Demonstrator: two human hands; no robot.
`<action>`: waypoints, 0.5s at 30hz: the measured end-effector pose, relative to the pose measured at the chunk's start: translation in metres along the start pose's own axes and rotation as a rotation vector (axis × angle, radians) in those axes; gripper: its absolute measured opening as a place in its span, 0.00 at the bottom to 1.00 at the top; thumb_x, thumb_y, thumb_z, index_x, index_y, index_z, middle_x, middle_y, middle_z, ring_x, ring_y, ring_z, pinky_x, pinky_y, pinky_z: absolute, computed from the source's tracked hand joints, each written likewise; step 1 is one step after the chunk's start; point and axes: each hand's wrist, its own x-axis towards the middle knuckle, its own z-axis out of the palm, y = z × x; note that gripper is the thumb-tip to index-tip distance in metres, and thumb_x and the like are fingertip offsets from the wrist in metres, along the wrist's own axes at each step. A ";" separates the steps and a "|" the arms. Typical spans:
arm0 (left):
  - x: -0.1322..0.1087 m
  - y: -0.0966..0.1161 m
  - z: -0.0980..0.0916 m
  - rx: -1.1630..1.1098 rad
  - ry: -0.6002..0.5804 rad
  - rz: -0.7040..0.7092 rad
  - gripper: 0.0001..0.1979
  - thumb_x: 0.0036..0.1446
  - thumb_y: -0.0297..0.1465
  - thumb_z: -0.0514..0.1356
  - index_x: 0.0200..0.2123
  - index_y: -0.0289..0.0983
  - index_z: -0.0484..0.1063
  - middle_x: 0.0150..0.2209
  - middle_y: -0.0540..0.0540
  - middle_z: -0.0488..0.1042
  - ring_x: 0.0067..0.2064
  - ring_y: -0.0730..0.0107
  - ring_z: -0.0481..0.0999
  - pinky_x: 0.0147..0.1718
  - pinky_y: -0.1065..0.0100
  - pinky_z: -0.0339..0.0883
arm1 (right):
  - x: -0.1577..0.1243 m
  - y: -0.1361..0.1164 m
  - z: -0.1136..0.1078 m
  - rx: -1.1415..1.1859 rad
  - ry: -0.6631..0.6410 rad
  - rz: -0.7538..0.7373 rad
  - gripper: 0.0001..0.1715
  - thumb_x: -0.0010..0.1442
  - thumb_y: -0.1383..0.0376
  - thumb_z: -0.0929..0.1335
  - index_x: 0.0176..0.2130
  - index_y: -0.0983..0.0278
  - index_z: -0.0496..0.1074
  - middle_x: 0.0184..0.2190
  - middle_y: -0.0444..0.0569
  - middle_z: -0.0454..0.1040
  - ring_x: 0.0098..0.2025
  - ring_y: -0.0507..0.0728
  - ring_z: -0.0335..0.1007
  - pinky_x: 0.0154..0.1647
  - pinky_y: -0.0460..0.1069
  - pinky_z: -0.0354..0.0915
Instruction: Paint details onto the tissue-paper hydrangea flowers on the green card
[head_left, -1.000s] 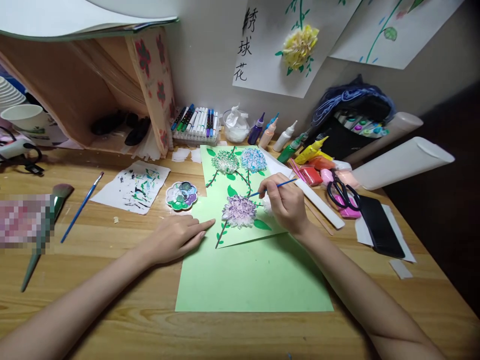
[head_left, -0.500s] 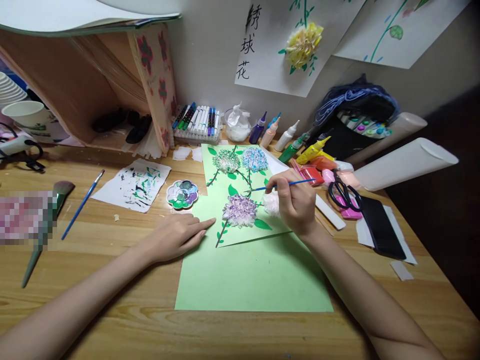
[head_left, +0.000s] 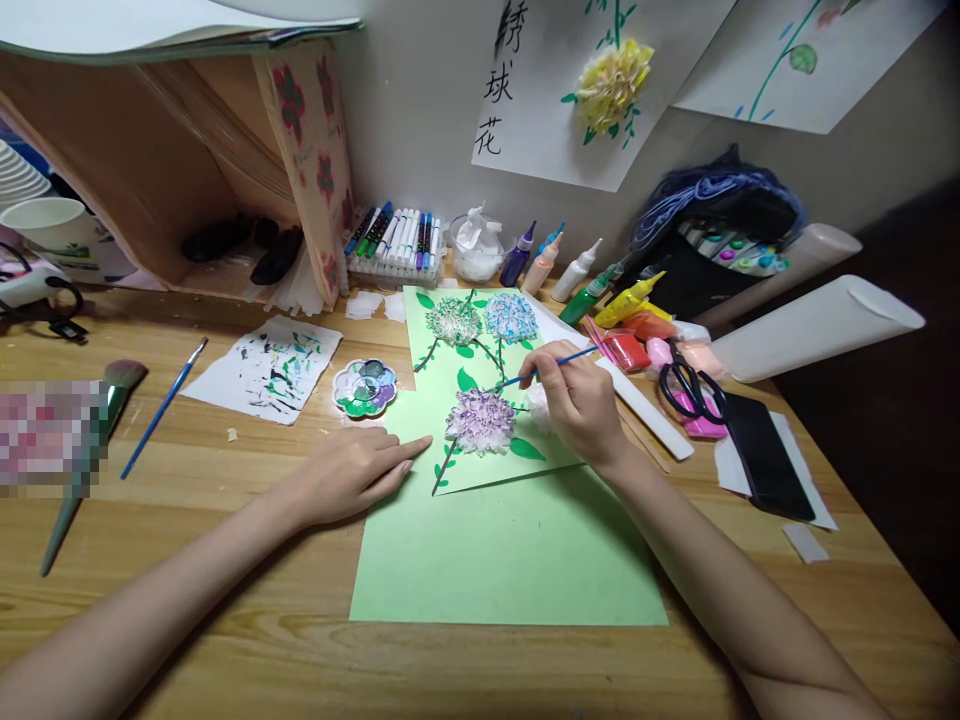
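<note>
My right hand (head_left: 574, 400) is closed around a thin blue paintbrush (head_left: 559, 362), its tip on or just over the painted stem above the purple flower (head_left: 481, 420). That raised flower belongs to a light green picture (head_left: 469, 470), along with a green-and-white flower (head_left: 453, 321), a blue one (head_left: 511, 316) and a whitish one (head_left: 537, 408), which my right hand partly covers. My left hand (head_left: 364, 470) lies flat, index finger stretched towards the picture's left edge. Under the picture lies a larger green sheet (head_left: 510, 570). A flower-shaped paint palette (head_left: 365, 388) sits just beyond my left hand.
On the left are a paint-smeared paper (head_left: 266, 370), a second blue brush (head_left: 163, 410) and a large brush (head_left: 82, 470). Markers (head_left: 394, 240) and paint bottles (head_left: 585, 295) line the back. Scissors (head_left: 690, 388) and a black phone-like slab (head_left: 769, 455) lie right.
My right hand has shifted slightly left and down, and the brush now slants more steeply, its tip a little lower on the picture. My left hand stays in place.
</note>
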 end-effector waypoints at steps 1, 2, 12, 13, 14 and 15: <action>0.000 0.000 0.000 -0.003 0.003 -0.002 0.21 0.67 0.34 0.44 0.60 0.39 0.63 0.29 0.48 0.72 0.32 0.68 0.70 0.33 0.66 0.59 | 0.000 0.000 0.000 -0.001 -0.012 -0.001 0.19 0.67 0.66 0.57 0.28 0.63 0.67 0.24 0.47 0.71 0.30 0.54 0.67 0.36 0.51 0.62; 0.000 0.000 0.000 -0.005 0.003 -0.005 0.21 0.67 0.34 0.44 0.60 0.39 0.63 0.29 0.48 0.72 0.32 0.68 0.70 0.34 0.67 0.59 | 0.000 0.000 0.000 0.000 -0.015 0.001 0.19 0.67 0.65 0.57 0.28 0.63 0.67 0.24 0.47 0.70 0.30 0.54 0.67 0.36 0.51 0.62; 0.000 0.000 0.000 -0.001 0.000 -0.008 0.21 0.67 0.34 0.44 0.60 0.40 0.63 0.29 0.48 0.73 0.32 0.68 0.70 0.33 0.67 0.59 | 0.002 0.003 0.000 -0.001 -0.020 0.029 0.20 0.68 0.64 0.57 0.27 0.62 0.68 0.24 0.47 0.71 0.31 0.54 0.68 0.36 0.51 0.62; 0.000 0.000 0.000 0.003 -0.002 -0.008 0.21 0.67 0.34 0.44 0.60 0.39 0.63 0.30 0.48 0.73 0.32 0.68 0.70 0.33 0.66 0.59 | 0.002 0.003 0.000 0.002 -0.007 0.036 0.20 0.68 0.64 0.57 0.27 0.62 0.67 0.24 0.47 0.71 0.30 0.54 0.68 0.36 0.51 0.62; 0.000 0.000 0.000 0.005 -0.005 -0.006 0.21 0.67 0.34 0.44 0.60 0.39 0.63 0.30 0.48 0.73 0.32 0.68 0.70 0.33 0.66 0.59 | 0.001 0.003 0.000 0.010 0.012 0.045 0.20 0.68 0.64 0.57 0.27 0.63 0.68 0.24 0.47 0.71 0.30 0.54 0.68 0.36 0.51 0.62; 0.000 0.000 0.000 0.003 -0.009 -0.006 0.21 0.67 0.34 0.44 0.60 0.39 0.63 0.30 0.48 0.73 0.33 0.68 0.70 0.33 0.66 0.59 | 0.001 0.003 0.000 0.018 0.026 0.051 0.20 0.68 0.64 0.56 0.27 0.63 0.68 0.25 0.47 0.71 0.30 0.54 0.68 0.36 0.51 0.62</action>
